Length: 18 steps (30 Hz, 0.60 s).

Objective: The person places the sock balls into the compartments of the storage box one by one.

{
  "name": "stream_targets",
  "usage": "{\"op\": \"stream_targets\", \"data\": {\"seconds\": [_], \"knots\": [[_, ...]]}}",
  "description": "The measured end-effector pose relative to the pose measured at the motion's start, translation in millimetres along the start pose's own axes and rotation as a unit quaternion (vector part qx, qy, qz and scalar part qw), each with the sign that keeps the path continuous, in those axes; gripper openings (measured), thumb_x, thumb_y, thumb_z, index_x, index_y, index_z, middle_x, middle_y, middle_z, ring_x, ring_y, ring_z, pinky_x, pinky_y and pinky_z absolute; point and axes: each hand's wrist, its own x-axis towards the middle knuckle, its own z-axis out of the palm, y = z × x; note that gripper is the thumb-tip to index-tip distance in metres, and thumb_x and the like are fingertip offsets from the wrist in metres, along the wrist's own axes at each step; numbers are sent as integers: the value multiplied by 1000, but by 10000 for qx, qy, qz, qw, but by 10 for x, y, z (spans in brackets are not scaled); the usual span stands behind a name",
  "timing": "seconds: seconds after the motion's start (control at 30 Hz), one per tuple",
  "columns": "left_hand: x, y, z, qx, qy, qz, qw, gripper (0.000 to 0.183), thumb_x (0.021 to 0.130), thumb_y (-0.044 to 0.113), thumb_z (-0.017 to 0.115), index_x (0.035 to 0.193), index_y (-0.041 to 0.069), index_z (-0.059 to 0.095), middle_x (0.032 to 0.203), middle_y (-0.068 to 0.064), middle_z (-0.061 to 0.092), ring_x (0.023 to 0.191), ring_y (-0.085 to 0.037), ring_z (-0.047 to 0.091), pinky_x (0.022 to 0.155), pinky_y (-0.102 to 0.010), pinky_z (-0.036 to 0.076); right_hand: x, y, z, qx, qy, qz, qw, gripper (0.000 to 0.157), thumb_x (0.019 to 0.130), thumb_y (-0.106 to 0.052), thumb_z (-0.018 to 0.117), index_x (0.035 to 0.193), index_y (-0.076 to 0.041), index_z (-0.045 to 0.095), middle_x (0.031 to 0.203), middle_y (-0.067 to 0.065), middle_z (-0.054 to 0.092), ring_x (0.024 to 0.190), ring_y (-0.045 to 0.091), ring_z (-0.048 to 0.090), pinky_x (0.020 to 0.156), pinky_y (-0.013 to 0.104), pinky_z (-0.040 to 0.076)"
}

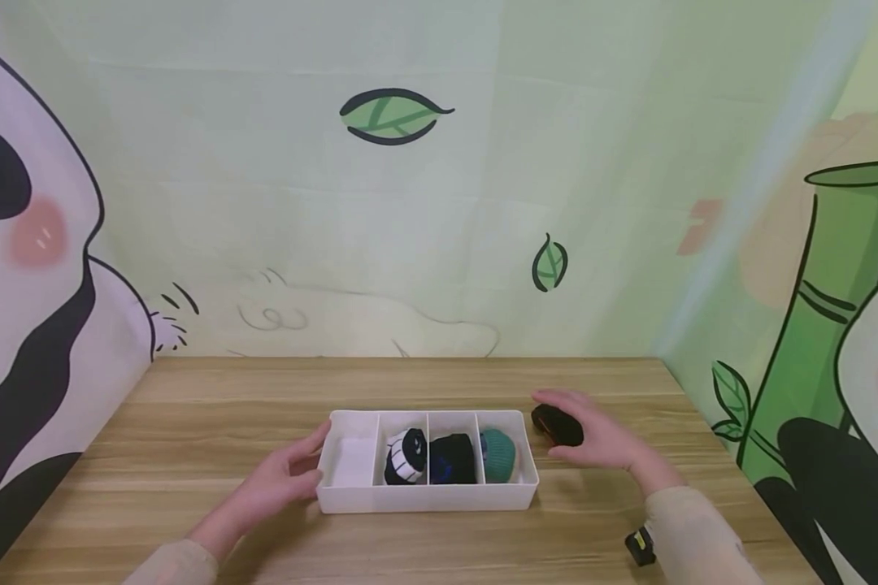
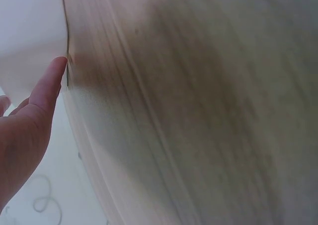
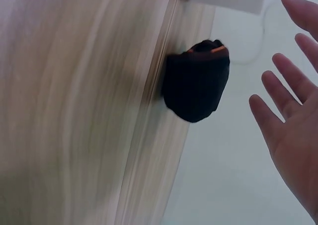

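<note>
A white divided box [image 1: 424, 498] stands on the table. My left hand [image 1: 281, 478] is at its left end, with fairly straight fingers resting against the wall; the left wrist view shows a fingertip [image 2: 58, 62] touching the box near its base. The leftmost compartment is bare. Rightward, the others hold a black-and-white rolled sock [image 1: 407, 459], a black rolled sock [image 1: 452, 459] and a green ribbed rolled sock [image 1: 497, 456]. Right of the box lies a black rolled sock with orange trim [image 3: 196, 86]. Over it hovers my right hand [image 1: 593, 432], fingers spread and apart from the sock.
The wooden table [image 1: 410, 382] ends at a cloth backdrop [image 1: 439, 244] printed with leaves, bamboo and pandas. A small black device [image 1: 640, 546] sits at the right sleeve.
</note>
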Motion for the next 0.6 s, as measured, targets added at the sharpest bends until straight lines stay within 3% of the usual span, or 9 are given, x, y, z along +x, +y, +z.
{"op": "stream_targets", "data": {"seconds": [0.2, 0.43, 0.6], "knots": [[5, -21, 3, -24, -13, 38, 10000, 74, 95, 8, 62, 156, 1, 21, 156, -31, 22, 131, -48, 41, 85, -27, 52, 4, 81, -21, -141, -307, 264, 9991, 76, 75, -16, 84, 141, 0, 49, 142, 21, 49, 130, 43, 42, 103, 62, 36], [2, -21, 1, -14, -19, 37, 10000, 74, 94, 7, 61, 156, 2, 22, 157, -30, 21, 131, -48, 41, 85, -27, 52, 18, 135, -47, -154, -709, 905, 9933, 77, 78, -18, 84, 144, -4, 47, 147, 22, 44, 133, 46, 37, 103, 66, 34], [7, -21, -2, -29, -25, -2, 10000, 74, 94, 7, 62, 156, 3, 22, 157, -29, 21, 131, -47, 41, 85, -27, 52, 13, 184, -52, -176, -880, 955, 9914, 80, 75, -17, 84, 144, -1, 46, 146, 27, 42, 132, 49, 36, 102, 67, 33]]}}
